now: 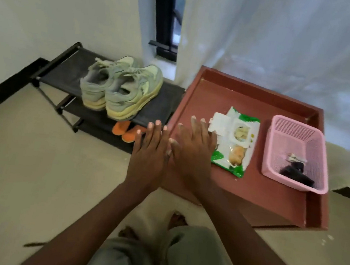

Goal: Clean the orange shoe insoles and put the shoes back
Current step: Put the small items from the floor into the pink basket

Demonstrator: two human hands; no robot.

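Orange shoes [124,131] sit on the lower tier of the rack, toes poking out rounded and smooth under the top shelf, mostly hidden from me by that shelf and by my left hand. Biggest thing in my view is the reddish-brown surface [251,97], a flat tray-like top with a raised rim along its back and right sides, matte and a little glossy at the far corner. Next, the black shoe rack [67,70], thin metal tubes with dark fabric stretched as shelves, standing just left of the surface. On its top shelf a pair of grey-green sneakers [120,88], soft suede-looking uppers, thick yellowed soles, heels toward me, side by side and touching. Over on the surface's right, a pink plastic basket [295,151], square with slotted walls, something dark and crumpled lying in its bottom. Left of it, a green and white wipes pack [234,144], flat crinkly film, its white flap folded open. My left hand [148,151] hovers flat, fingers straight and spread, holding nothing, over the rack's near corner. My right hand [194,150] is the same, flat and released, over the surface's left edge, fingertips just beside the pack's flap. Thumbs nearly meet.
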